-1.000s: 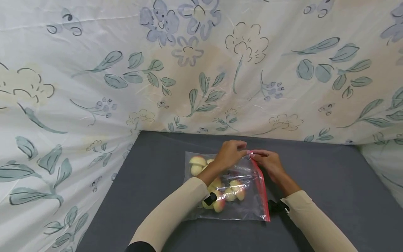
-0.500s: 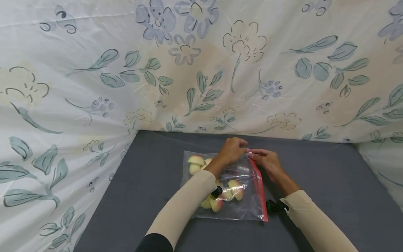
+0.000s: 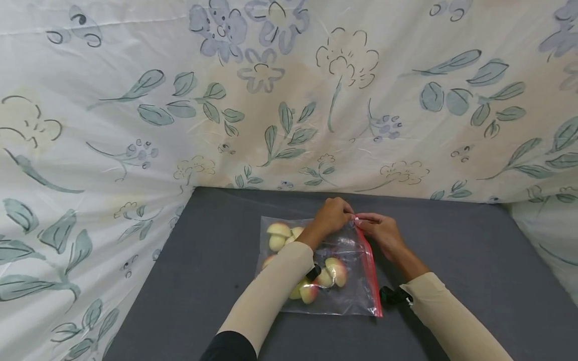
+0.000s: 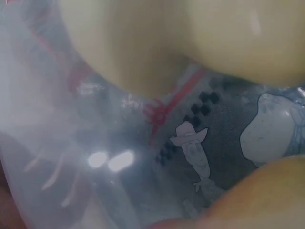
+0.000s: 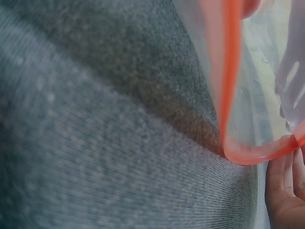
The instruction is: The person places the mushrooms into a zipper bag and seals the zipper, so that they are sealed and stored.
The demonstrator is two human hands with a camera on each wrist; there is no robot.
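Note:
A clear zip bag [image 3: 347,303] with a red zip strip [image 3: 371,273] along its right side lies flat on the dark cloth. Inside are several pale, red-tinged mushroom-shaped pieces [image 3: 336,272]. My left hand [image 3: 331,215] reaches over the bag and pinches its far corner, at the end of the strip. Facing it, my right hand [image 3: 386,233] pinches the same corner between thumb and fingers. From the right wrist, the red strip [image 5: 231,95] curves down toward a hand [image 5: 286,191] at its edge. Close to the left wrist, a cartoon figure print [image 4: 193,152] shows on the plastic.
A dark grey cloth [image 3: 456,250] covers the work surface. White fabric with flowers and leaves [image 3: 289,135] rises behind it and along both sides. A black wrist camera [image 3: 393,296] sits beside the strip, under the right cuff.
My left forearm has swung a little to the right across the bag, and the left fingers have closed in on the corner. The right hand stays at the corner. The whole view has shifted slightly.

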